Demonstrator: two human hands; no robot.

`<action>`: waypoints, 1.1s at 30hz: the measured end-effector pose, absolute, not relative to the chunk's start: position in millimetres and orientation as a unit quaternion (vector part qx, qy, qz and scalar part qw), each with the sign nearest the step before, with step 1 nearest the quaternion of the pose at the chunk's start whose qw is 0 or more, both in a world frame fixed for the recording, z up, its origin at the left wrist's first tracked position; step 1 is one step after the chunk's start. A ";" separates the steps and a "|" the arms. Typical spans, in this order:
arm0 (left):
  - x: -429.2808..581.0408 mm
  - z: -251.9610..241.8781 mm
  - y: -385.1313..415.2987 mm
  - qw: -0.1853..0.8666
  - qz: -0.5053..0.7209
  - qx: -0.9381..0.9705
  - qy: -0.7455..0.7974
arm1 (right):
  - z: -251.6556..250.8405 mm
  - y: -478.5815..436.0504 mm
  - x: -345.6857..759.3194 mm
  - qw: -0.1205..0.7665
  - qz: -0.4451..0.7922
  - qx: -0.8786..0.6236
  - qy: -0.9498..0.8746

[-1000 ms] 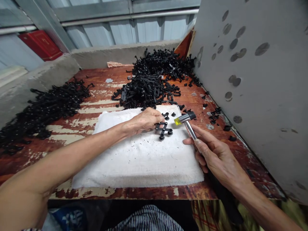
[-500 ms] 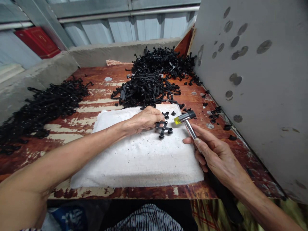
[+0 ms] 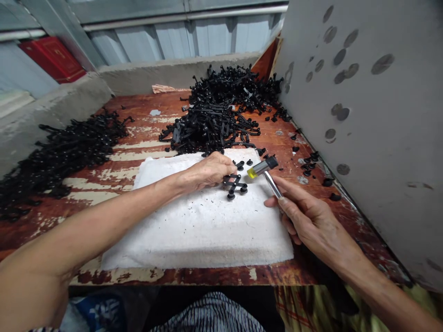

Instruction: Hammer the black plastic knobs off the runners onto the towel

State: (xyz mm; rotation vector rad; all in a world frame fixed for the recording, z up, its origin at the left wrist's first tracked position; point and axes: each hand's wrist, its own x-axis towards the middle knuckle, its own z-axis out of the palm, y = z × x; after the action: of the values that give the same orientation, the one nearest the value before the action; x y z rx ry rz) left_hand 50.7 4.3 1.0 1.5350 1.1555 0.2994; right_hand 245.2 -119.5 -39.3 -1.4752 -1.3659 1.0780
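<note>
On a white cloth [image 3: 194, 230], my left hand [image 3: 212, 169] has its fingers closed on a black crossed linkage with round knobs [image 3: 236, 183]. The fingertips hide part of that piece. My right hand [image 3: 308, 214] grips a mallet [image 3: 273, 185] by its shiny metal neck, the dark handle running back under the forearm. The mallet head [image 3: 263, 167] has a yellow face towards the linkage and a black face away from it. It hovers just right of the linkage, apart from it. A small black knob [image 3: 249, 162] sits behind the linkage on the cloth.
Heaped black linkage parts [image 3: 214, 115] lie behind the cloth, and another pile of black parts [image 3: 62, 157] spreads along the left. Loose black knobs [image 3: 309, 161] are scattered at right beside a grey upright panel [image 3: 363, 120]. A low concrete ledge [image 3: 138, 76] borders the back.
The mallet head has shifted slightly left and its handle has swung a little. My left hand and the linkage are almost where they were.
</note>
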 end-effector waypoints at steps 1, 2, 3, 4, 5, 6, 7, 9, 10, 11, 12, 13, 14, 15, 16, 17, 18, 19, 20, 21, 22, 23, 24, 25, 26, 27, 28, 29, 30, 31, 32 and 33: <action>51.3 2.4 4.1 0.557 0.127 0.656 0.493 | -35.8 -116.8 246.0 0.415 0.390 -0.584 -0.579; 51.9 3.8 3.9 0.551 0.128 0.657 0.499 | -31.5 -113.2 246.3 0.419 0.338 -0.574 -0.616; 52.4 4.9 3.9 0.547 0.128 0.656 0.504 | -26.8 -109.0 246.4 0.428 0.280 -0.559 -0.653; 52.8 5.6 4.0 0.546 0.131 0.653 0.508 | -22.5 -104.1 246.1 0.438 0.217 -0.542 -0.683; 53.0 5.7 4.2 0.548 0.135 0.650 0.508 | -19.3 -99.0 245.8 0.447 0.156 -0.526 -0.707; 53.0 5.4 4.5 0.551 0.139 0.648 0.507 | -17.5 -93.8 245.5 0.448 0.107 -0.514 -0.724; 52.9 4.6 4.9 0.555 0.144 0.646 0.505 | -17.3 -88.8 245.5 0.438 0.072 -0.507 -0.739; 52.3 2.7 5.7 0.557 0.147 0.645 0.502 | -19.9 -81.2 246.1 0.379 0.047 -0.506 -0.773; 51.9 1.8 6.0 0.556 0.145 0.646 0.502 | -21.2 -79.1 246.3 0.346 0.047 -0.505 -0.790; 51.5 1.1 6.3 0.554 0.139 0.647 0.505 | -21.7 -78.2 246.2 0.326 0.049 -0.501 -0.800; 51.1 0.6 6.5 0.550 0.137 0.650 0.506 | -21.1 -78.4 245.6 0.325 0.052 -0.497 -0.803; 50.7 0.1 6.7 0.548 0.136 0.653 0.505 | -19.3 -79.4 244.6 0.346 0.049 -0.494 -0.796; 50.2 -0.4 7.0 0.548 0.137 0.654 0.504 | -16.9 -80.7 243.5 0.378 0.043 -0.494 -0.782; 49.7 -0.9 7.3 0.551 0.140 0.653 0.501 | -14.6 -81.8 242.4 0.404 0.034 -0.498 -0.767; 49.3 -1.6 7.8 0.557 0.142 0.650 0.497 | -13.0 -82.3 241.7 0.412 0.023 -0.504 -0.759; 48.9 -2.5 8.3 0.561 0.144 0.648 0.495 | -12.6 -82.1 241.5 0.396 0.021 -0.515 -0.760; 48.7 -3.6 8.9 0.563 0.144 0.646 0.494 | -13.3 -81.2 241.9 0.360 0.020 -0.521 -0.774; 48.5 -4.9 9.6 0.559 0.142 0.649 0.496 | -15.2 -79.9 242.7 0.319 0.029 -0.514 -0.796; 48.5 -6.2 10.2 0.552 0.141 0.654 0.497 | -17.6 -78.6 243.6 0.295 0.045 -0.510 -0.807; 48.5 -7.4 10.8 0.544 0.140 0.660 0.499 | -20.2 -77.7 244.4 0.309 0.054 -0.510 -0.801; 48.6 -8.4 11.3 0.537 0.139 0.664 0.502 | -22.6 -77.4 244.9 0.344 0.056 -0.510 -0.787; 48.7 -9.1 11.7 0.532 0.139 0.667 0.503 | -24.7 -77.6 245.2 0.373 0.056 -0.512 -0.771; 48.8 -9.4 12.0 0.530 0.136 0.669 0.503 | -26.5 -78.4 245.4 0.392 0.052 -0.512 -0.763; 48.8 -9.3 12.2 0.528 0.133 0.670 0.504 | -28.0 -79.3 245.4 0.384 0.055 -0.513 -0.766; 48.8 -8.8 12.3 0.525 0.129 0.671 0.508 | -29.1 -80.1 245.5 0.356 0.066 -0.512 -0.779; 48.8 -7.8 12.2 0.520 0.125 0.673 0.511 | -29.9 -80.4 245.6 0.330 0.082 -0.516 -0.786; 48.8 -6.5 11.8 0.514 0.121 0.676 0.513 | -30.1 -80.2 245.5 0.314 0.104 -0.528 -0.782; 48.9 -4.8 10.9 0.506 0.116 0.683 0.514 | -29.7 -79.1 245.1 0.321 0.124 -0.546 -0.764; 49.3 -2.9 9.4 0.496 0.109 0.694 0.511 | -28.6 -77.4 244.3 0.339 0.145 -0.562 -0.740; 50.0 -0.7 7.3 0.487 0.099 0.710 0.499 | -26.9 -75.0 243.1 0.362 0.169 -0.570 -0.718; 50.8 1.7 4.4 0.480 0.081 0.730 0.480 | -24.7 -72.4 241.3 0.381 0.198 -0.567 -0.703; 51.8 4.0 0.9 0.475 0.063 0.751 0.454 | -22.2 -69.9 239.2 0.389 0.239 -0.559 -0.692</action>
State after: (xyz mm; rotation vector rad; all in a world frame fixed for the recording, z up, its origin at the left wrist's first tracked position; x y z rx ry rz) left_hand 51.8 0.9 4.0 1.8371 1.1103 0.1547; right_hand 239.2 -69.9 -22.2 -1.4206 -1.7602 0.6081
